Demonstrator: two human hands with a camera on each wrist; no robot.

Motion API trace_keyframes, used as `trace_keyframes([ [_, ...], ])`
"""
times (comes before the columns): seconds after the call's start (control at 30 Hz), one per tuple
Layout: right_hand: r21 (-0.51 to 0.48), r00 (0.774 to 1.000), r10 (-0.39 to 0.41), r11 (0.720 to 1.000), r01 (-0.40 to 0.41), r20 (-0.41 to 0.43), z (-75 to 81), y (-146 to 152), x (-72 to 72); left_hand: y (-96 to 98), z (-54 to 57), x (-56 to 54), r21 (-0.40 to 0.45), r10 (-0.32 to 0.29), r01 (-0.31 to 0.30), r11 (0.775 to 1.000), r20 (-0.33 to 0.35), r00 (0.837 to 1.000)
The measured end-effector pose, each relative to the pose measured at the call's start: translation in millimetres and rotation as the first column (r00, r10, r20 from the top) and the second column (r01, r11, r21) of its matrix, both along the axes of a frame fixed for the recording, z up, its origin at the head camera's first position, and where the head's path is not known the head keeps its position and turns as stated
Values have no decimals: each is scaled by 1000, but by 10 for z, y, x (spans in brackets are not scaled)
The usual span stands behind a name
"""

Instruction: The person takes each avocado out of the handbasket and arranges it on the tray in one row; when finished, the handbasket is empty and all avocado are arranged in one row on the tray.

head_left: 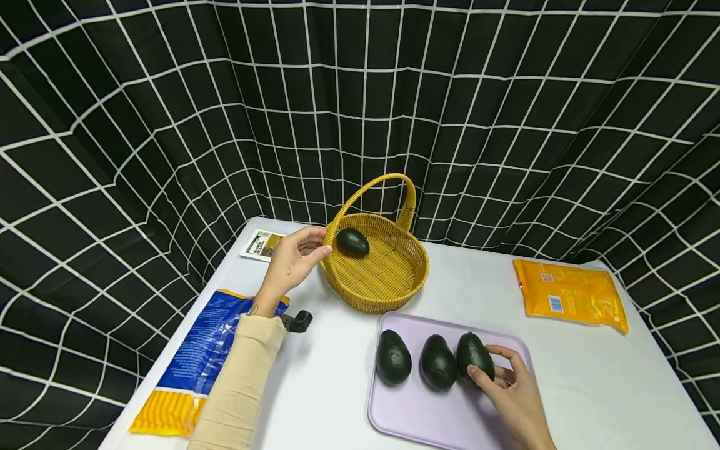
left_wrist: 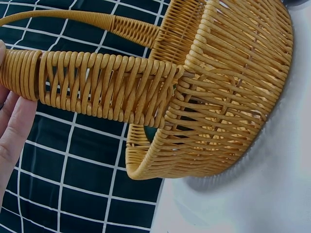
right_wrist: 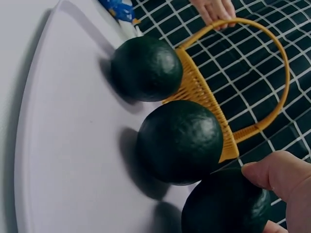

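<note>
My left hand (head_left: 295, 259) grips the left side of the yellow wicker basket's handle (left_wrist: 104, 87). Inside the basket (head_left: 379, 300), one dark green avocado (head_left: 352, 242) lies against the left wall. Three more avocados are in a row at the lilac tray (head_left: 416, 419): a left one (head_left: 393, 357), a middle one (head_left: 438, 362) and a right one (head_left: 474, 357). The thumb and fingers of my right hand (head_left: 512, 390) hold the right avocado from either side. Whether that avocado still touches the tray, I cannot tell.
A blue and yellow plastic packet (head_left: 205, 344) lies along the table's left edge, beneath my left forearm. Behind my left hand is a small white and brown packet (head_left: 261, 245). An orange packet (head_left: 570, 295) lies at the right. A black gridded cloth (head_left: 478, 125) hangs around the table.
</note>
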State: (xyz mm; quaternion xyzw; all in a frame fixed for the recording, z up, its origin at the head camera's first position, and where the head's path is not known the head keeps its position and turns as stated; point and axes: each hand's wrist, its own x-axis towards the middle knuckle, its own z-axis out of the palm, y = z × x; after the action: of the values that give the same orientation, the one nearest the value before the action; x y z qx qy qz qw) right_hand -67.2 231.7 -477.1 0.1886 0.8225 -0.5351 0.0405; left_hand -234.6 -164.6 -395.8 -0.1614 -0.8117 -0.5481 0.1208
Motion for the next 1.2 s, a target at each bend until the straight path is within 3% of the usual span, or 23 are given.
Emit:
trace_keyframes([
  [0.23, 48, 998, 12, 999, -15, 61, -20, -6, 2, -5, 5, -8, 1, -4, 4, 1000, 5, 1000],
  [0.47, 92, 997, 38, 995, -44, 67, -34, -18, 10, -1, 11, -5, -4, -4, 4, 1000, 3, 1000],
  [1.2, 255, 983, 149, 952, -171, 104, 25, -74, 20, 10, 12, -1, 2, 2, -2, 1000, 15, 1000],
])
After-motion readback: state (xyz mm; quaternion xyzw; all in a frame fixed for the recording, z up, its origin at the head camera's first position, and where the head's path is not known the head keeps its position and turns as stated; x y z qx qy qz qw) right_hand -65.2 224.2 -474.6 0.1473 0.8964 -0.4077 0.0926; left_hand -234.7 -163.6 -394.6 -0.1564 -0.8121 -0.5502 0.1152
